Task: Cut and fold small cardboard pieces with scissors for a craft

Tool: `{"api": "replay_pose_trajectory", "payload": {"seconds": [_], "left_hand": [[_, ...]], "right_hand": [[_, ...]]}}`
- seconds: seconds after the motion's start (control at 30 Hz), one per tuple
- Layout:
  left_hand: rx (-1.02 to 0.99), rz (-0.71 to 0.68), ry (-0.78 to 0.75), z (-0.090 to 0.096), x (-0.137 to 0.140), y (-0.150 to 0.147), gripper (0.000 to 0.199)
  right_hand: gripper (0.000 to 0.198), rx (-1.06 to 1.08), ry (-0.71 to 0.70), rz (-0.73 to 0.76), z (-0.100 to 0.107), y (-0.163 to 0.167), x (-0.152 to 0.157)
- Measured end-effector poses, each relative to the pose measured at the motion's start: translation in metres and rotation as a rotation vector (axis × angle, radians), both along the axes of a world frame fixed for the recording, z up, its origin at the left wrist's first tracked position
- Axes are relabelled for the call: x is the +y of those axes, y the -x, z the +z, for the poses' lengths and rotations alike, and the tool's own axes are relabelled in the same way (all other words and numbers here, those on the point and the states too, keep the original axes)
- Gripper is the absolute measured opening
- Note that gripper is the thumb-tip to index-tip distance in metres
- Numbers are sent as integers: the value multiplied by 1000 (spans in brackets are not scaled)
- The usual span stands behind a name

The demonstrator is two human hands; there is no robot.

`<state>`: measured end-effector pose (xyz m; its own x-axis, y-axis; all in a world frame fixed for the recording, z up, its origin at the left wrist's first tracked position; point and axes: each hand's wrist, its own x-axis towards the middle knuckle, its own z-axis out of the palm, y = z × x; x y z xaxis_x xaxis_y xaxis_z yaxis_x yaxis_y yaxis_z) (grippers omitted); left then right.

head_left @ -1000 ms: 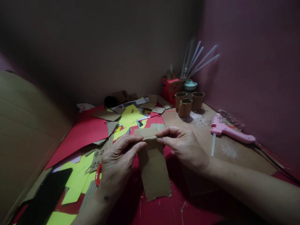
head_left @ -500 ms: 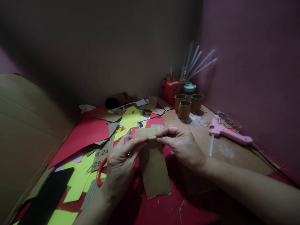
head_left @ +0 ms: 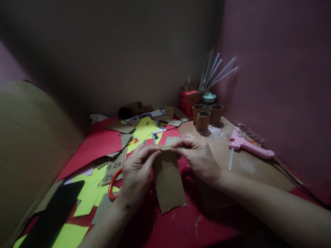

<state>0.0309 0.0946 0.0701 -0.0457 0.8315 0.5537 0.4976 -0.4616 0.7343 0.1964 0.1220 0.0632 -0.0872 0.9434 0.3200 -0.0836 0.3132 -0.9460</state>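
In the middle of the view is a strip of brown cardboard [head_left: 169,182], its long part hanging toward me above the red table surface. My left hand [head_left: 138,168] pinches its upper edge between thumb and fingers. Close beside it, my right hand [head_left: 198,158] pinches the same edge from the right. The edge is bent into a narrow fold between the fingertips. Just left of my left wrist shows the red handle of scissors [head_left: 113,186], with the rest mostly hidden behind that hand.
A pink glue gun [head_left: 248,146] with a glue stick lies at the right. Behind it stand three small cardboard cups [head_left: 203,121], a teal-lidded jar [head_left: 209,97] and a red box [head_left: 188,100]. Coloured paper [head_left: 144,127], cardboard scraps and a black flat object [head_left: 54,213] cover the left.
The cardboard's top flap, upright before, is now folded down further between my fingers. Both hands still pinch it, and the view has shifted slightly.
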Motion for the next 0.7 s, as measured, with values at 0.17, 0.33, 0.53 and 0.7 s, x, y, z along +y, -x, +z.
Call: {"api": "replay_pose_trajectory", "payload": {"seconds": [0.17,0.33,0.53,0.7], "left_hand": [[-52,53,60,3,0,-4,10],[-92,114,123,8,0,-10,10],[-169,102,185,19,-2,-17,14],[-286,-27,294,29,-4,-22,18]], "right_hand": [[13,-95,-306,-64,-4,-1,6],[18,-271,-494,-46,6,-7,9],[7,-501,-668,-12,25,-15,8],[11,-418,-646,-16,26,-23,11]]}}
